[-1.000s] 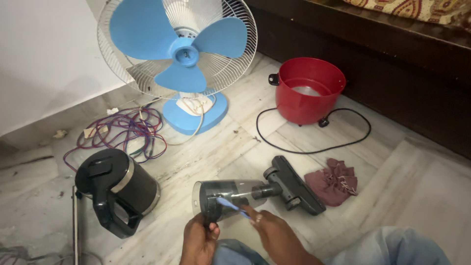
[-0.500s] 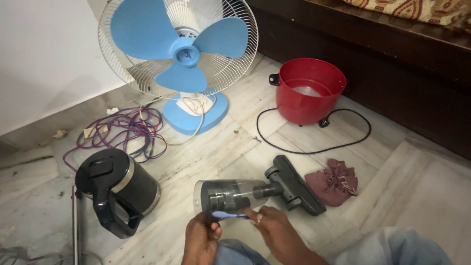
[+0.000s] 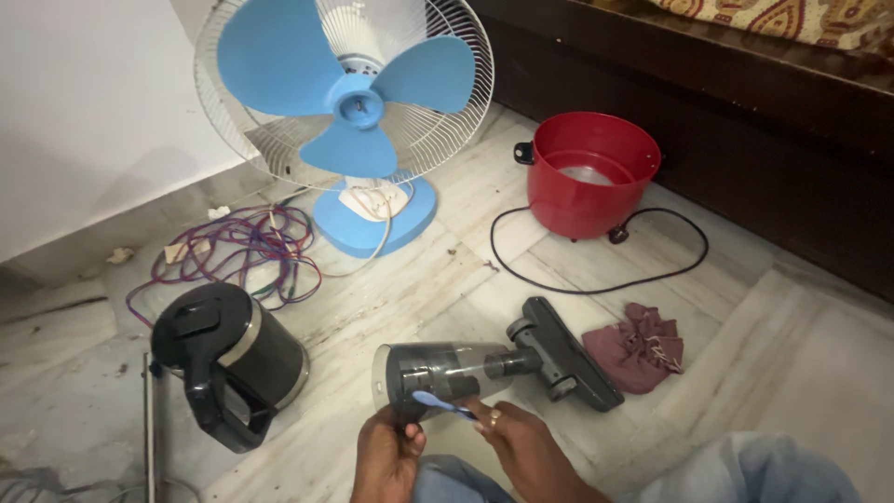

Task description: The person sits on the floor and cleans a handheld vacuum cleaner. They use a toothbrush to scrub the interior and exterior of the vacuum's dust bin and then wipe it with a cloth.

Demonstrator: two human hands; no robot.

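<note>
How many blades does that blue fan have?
3. On the blue fan, one blade points upper left, one points right, and one points down, all behind the white wire guard. None look hidden.

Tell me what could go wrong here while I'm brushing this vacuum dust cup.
The left hand grips only the rim end of the vacuum dust cup, so pressure from the blue toothbrush in the right hand might twist it loose. Loosened dust may fall onto your jeans.

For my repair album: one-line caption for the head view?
Left hand steadies a clear vacuum canister while right hand holds a blue toothbrush against it.
</note>
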